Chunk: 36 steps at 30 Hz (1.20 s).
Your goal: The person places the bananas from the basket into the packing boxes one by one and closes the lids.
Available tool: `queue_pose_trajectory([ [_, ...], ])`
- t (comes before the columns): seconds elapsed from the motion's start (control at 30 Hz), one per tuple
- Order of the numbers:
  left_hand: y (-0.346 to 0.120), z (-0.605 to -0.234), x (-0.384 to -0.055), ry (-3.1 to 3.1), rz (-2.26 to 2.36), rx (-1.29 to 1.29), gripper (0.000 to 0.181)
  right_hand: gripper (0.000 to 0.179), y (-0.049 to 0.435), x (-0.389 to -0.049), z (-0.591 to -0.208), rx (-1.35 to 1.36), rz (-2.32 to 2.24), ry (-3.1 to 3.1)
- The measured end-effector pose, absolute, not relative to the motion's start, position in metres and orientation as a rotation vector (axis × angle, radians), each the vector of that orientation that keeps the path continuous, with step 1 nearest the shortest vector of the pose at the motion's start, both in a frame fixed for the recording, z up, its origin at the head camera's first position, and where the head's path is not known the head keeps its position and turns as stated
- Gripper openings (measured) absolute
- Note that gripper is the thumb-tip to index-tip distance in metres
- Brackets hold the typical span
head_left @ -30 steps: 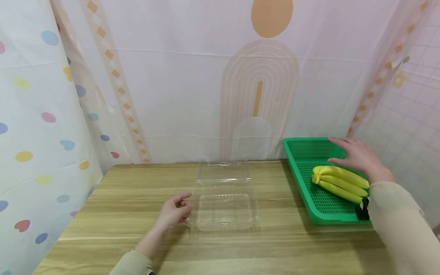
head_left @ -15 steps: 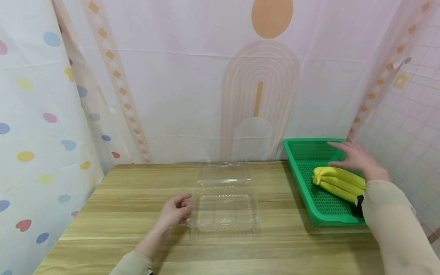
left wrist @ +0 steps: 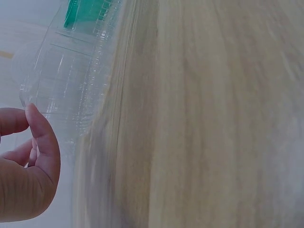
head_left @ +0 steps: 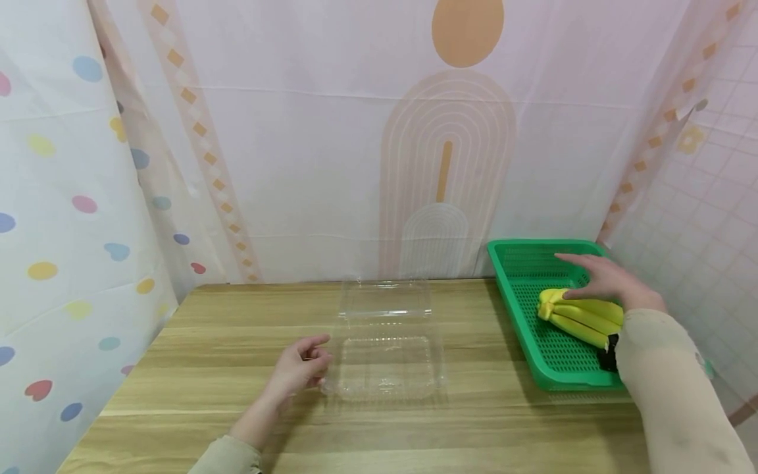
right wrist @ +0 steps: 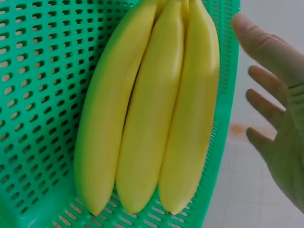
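A clear plastic clamshell container (head_left: 386, 368) lies with its lid raised on the wooden table. At its left edge is my left hand (head_left: 299, 365), whose thumb and index finger pinch the rim; the left wrist view shows the two fingertips meeting at the clear plastic (left wrist: 61, 80). On the right, a bunch of yellow bananas (head_left: 577, 319) lies in a green basket (head_left: 535, 365). Above the bunch hovers my right hand (head_left: 610, 280), fingers spread and holding nothing. In the right wrist view the bananas (right wrist: 147, 114) appear apart from that hand (right wrist: 280, 104).
The wooden table (head_left: 225, 368) reaches back to a patterned curtain (head_left: 320, 171). A dotted curtain (head_left: 71, 250) hangs at the left side. The green basket's raised rim surrounds the bananas, and the right sleeve (head_left: 669, 375) crosses over its right side.
My right hand has moved slightly left and lower over the bananas, its thumb now overlapping them in the head view. The left hand and the container have stayed put.
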<state>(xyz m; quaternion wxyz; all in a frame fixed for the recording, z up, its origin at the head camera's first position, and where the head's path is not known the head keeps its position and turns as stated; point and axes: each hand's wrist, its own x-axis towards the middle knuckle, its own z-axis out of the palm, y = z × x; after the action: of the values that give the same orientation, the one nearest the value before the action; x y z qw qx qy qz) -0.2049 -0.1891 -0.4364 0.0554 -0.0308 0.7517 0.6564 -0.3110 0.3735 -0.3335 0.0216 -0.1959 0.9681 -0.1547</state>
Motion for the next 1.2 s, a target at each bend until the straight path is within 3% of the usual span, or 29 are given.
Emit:
queue_pose_trajectory([
  [0.57, -0.189, -0.436, -0.203, 2.253, 2.019, -0.096, 0.049, 0.093, 0.373, -0.311, -0.359, -0.563, -0.625, 2.857],
  [1.2, -0.192, -0.439, -0.204, 2.246, 2.011, -0.108, 0.051, 0.083, 0.351, -0.313, -0.366, -0.558, -0.495, 2.829],
])
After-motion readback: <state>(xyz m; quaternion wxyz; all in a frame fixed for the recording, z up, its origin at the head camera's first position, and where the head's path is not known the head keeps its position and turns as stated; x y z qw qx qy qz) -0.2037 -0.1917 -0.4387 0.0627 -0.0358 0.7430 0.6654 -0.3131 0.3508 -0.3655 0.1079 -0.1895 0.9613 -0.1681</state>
